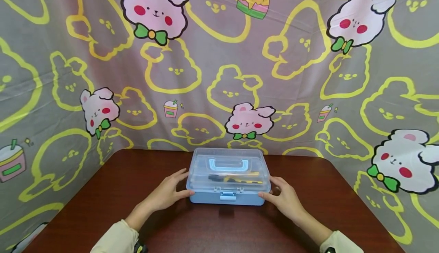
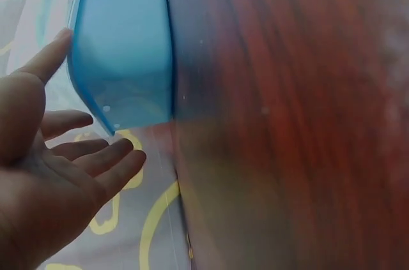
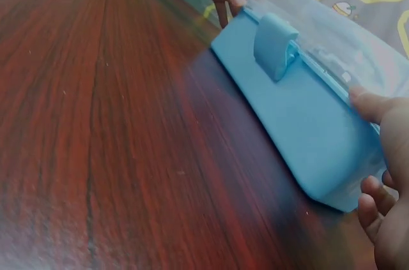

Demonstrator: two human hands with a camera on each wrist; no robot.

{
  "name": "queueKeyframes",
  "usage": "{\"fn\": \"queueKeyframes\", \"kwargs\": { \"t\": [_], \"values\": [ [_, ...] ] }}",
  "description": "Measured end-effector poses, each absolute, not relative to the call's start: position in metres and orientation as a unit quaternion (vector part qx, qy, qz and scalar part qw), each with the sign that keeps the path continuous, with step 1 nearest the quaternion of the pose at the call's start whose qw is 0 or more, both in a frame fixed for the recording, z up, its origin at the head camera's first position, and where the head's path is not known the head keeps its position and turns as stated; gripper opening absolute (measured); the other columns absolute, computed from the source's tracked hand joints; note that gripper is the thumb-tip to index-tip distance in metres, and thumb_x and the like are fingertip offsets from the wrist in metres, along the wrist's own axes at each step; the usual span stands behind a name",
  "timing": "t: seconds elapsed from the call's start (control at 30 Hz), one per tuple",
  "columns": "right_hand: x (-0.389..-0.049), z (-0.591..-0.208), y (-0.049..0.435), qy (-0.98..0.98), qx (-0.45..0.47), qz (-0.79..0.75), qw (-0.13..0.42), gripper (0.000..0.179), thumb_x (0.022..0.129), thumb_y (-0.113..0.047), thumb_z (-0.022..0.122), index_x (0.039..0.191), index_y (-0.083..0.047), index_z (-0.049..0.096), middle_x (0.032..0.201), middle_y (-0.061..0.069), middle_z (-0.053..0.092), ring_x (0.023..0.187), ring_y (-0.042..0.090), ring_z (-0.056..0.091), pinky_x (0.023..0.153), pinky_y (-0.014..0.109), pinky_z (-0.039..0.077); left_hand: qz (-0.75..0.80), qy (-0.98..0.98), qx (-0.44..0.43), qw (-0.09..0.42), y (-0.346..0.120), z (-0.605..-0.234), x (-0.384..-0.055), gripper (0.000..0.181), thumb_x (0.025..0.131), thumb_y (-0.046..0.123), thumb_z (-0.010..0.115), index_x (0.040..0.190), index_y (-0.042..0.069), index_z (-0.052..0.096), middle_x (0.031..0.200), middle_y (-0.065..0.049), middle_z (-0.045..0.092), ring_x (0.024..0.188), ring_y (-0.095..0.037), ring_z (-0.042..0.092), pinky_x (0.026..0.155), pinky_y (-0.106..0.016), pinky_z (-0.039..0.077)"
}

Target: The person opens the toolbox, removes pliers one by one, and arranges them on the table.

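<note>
My left hand [image 1: 168,188] has its fingers [image 2: 115,165] spread and relaxed beside the box, thumb on the front rim. My right hand [image 1: 286,197] lies at the opposite end, thumb likewise on the rim, fingers loosely bent; their contact with the side is unconfirmed. The blue box [image 1: 229,186] sits between both hands on a reddish-brown table [image 1: 226,230], clear lid [image 1: 202,165] down, black-and-yellow contents [image 1: 236,178] visible through it. Patterned cloth [image 1: 205,96] surrounds the table. Both forearms, in pale sleeves [image 1: 118,239], reach forward and converge.
</note>
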State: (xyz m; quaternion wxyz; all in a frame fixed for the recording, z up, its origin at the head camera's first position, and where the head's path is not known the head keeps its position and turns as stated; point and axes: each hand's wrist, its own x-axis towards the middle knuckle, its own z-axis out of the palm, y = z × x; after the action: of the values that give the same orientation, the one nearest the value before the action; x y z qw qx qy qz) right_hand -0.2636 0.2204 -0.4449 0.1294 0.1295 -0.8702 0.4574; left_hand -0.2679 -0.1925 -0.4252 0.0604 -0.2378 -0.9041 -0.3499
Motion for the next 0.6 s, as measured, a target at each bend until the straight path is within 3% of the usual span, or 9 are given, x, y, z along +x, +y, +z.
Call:
{"fn": "queueKeyframes", "kwargs": {
  "t": [0.1,0.27,0.37,0.5,0.6],
  "values": [
    [-0.266,-0.445,0.221,-0.874,0.138,0.440,0.155,0.069,0.083,-0.034,0.090,0.138,-0.002,0.064,0.123,0.007,0.066,0.096,0.019,0.067,0.082,0.040,0.055,-0.365,-0.897,-0.240,0.066,-0.195,-0.424,-0.270,0.076,0.093,0.044,0.078,0.147,-0.004,0.053,0.157,-0.026,0.040,0.141,-0.044,0.042,0.107,-0.060,0.039],
    [-0.272,-0.447,0.226,-0.873,0.166,0.422,0.179,0.072,0.085,-0.040,0.087,0.140,0.000,0.062,0.135,0.014,0.064,0.122,0.032,0.061,0.101,0.057,0.046,-0.386,-0.878,-0.266,0.098,-0.197,-0.422,-0.278,0.074,0.090,0.041,0.082,0.147,0.003,0.054,0.153,-0.016,0.048,0.134,-0.035,0.053,0.104,-0.056,0.044],
    [-0.279,-0.448,0.233,-0.857,0.209,0.428,0.195,0.069,0.085,-0.033,0.088,0.141,-0.002,0.062,0.135,0.012,0.065,0.119,0.031,0.063,0.099,0.050,0.050,-0.375,-0.872,-0.289,0.125,-0.200,-0.424,-0.282,0.071,0.089,0.038,0.084,0.146,0.008,0.056,0.152,-0.009,0.051,0.135,-0.030,0.052,0.106,-0.053,0.043],
    [-0.290,-0.446,0.241,-0.839,0.268,0.408,0.240,0.066,0.079,-0.020,0.092,0.138,-0.006,0.065,0.124,0.004,0.071,0.103,0.020,0.068,0.088,0.029,0.054,-0.313,-0.885,-0.310,0.150,-0.203,-0.424,-0.287,0.060,0.092,0.035,0.080,0.143,0.011,0.059,0.153,-0.007,0.051,0.140,-0.027,0.047,0.109,-0.051,0.040],
    [-0.297,-0.444,0.242,-0.838,0.283,0.375,0.278,0.063,0.076,-0.014,0.093,0.133,-0.004,0.069,0.120,0.004,0.073,0.104,0.019,0.068,0.090,0.026,0.052,-0.268,-0.897,-0.314,0.160,-0.206,-0.420,-0.289,0.060,0.094,0.035,0.078,0.146,0.012,0.057,0.154,-0.007,0.050,0.139,-0.025,0.048,0.109,-0.048,0.041]
  ]
}}
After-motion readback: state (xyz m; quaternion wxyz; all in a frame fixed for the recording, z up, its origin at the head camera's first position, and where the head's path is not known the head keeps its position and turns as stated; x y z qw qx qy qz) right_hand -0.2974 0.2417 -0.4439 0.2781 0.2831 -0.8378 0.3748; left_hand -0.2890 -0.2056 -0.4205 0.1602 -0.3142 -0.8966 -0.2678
